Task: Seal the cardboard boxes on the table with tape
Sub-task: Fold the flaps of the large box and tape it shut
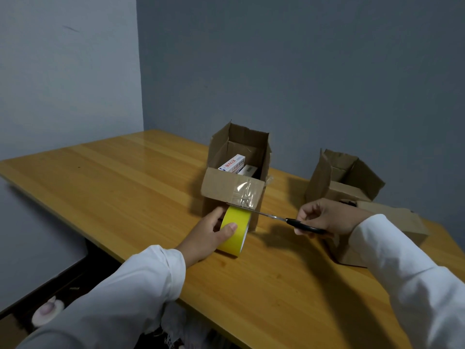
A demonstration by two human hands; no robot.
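An open cardboard box (234, 187) stands mid-table with its flaps up, small packages inside, and old clear tape on its near flap. My left hand (214, 234) grips a yellow tape roll (235, 229) held against the box's near side, just under that flap. My right hand (324, 217) holds black-handled scissors (281, 219), whose blades reach left to the top of the roll at the flap's edge. A second open box (342, 177) stands at the right. A third, closed-looking box (392, 230) lies behind my right wrist, partly hidden.
The wooden table (125, 187) is pushed into a corner of grey walls. Its left edge drops to a dark floor, where a pale slipper (46, 311) lies. White sleeves cover both forearms.
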